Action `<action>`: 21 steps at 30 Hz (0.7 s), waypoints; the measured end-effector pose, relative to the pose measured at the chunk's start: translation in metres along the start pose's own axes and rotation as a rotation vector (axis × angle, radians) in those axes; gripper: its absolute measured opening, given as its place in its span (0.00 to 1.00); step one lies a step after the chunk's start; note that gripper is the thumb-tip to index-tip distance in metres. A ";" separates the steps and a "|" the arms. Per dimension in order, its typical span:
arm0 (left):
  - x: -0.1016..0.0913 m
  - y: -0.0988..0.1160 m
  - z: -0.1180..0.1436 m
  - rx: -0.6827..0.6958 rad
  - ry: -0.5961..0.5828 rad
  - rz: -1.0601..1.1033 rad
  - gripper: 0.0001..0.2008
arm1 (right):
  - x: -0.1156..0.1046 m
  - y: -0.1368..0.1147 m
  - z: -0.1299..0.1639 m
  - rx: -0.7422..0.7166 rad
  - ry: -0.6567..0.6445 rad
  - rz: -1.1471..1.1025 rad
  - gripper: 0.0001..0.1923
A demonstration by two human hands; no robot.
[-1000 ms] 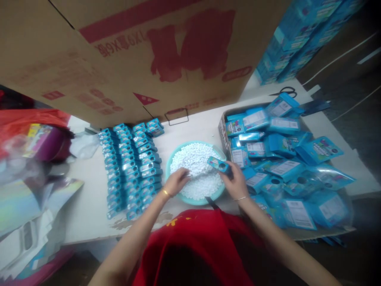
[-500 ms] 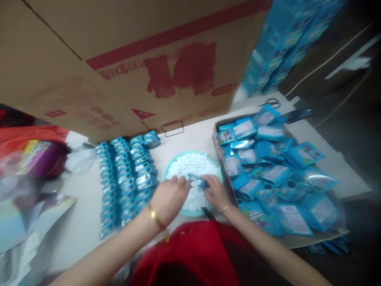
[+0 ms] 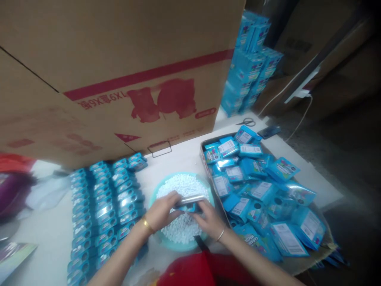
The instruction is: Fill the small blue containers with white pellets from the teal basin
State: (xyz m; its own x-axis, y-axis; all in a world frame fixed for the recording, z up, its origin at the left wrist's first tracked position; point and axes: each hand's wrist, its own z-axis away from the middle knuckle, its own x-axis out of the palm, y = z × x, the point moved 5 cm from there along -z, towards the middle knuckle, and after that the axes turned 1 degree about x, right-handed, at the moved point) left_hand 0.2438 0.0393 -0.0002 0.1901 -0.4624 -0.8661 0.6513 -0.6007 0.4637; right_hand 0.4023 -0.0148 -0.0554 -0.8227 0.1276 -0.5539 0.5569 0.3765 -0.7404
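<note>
Both my hands grip one small blue box [image 3: 188, 207] above a round turquoise basin [image 3: 157, 238]. My left hand [image 3: 163, 209] pinches its left end, thumb below and fingers on top. On the other end, my right hand [image 3: 207, 219] closes with thumb and fingers. A shiny silvery edge shows along the top of the box; its contents are hidden. Small white pellets [image 3: 181, 234] fill the basin beneath. A dark handle [image 3: 201, 242] sticks out over the basin's near rim.
Rows of small blue boxes [image 3: 102, 210] stand left of the basin. On the right, a shallow carton [image 3: 205, 159] holds many blue packets [image 3: 262, 190]. Scissors [image 3: 247, 122] and a dark phone-like object [image 3: 269, 131] lie behind it. A large cardboard box [image 3: 133, 47] walls off the back.
My view has swung, so the table sits lower and further left in the picture. The blue box between my hands has been turned, its shiny long edge now facing up.
</note>
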 end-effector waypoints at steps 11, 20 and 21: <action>-0.037 -0.199 -0.008 -0.574 0.456 -0.183 0.15 | -0.094 0.176 -0.105 0.429 0.279 0.712 0.29; -0.024 -0.301 0.009 -0.877 0.365 -0.215 0.20 | -0.062 0.212 -0.108 0.646 0.355 0.573 0.32; -0.025 -0.298 0.010 -0.888 0.405 -0.215 0.23 | -0.063 0.209 -0.108 0.673 0.353 0.552 0.32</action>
State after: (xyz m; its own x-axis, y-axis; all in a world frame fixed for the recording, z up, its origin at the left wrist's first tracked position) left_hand 0.0373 0.2231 -0.1151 0.1325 -0.0450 -0.9902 0.9828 0.1360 0.1253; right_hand 0.5579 0.1551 -0.1344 -0.3482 0.4421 -0.8266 0.7368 -0.4161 -0.5329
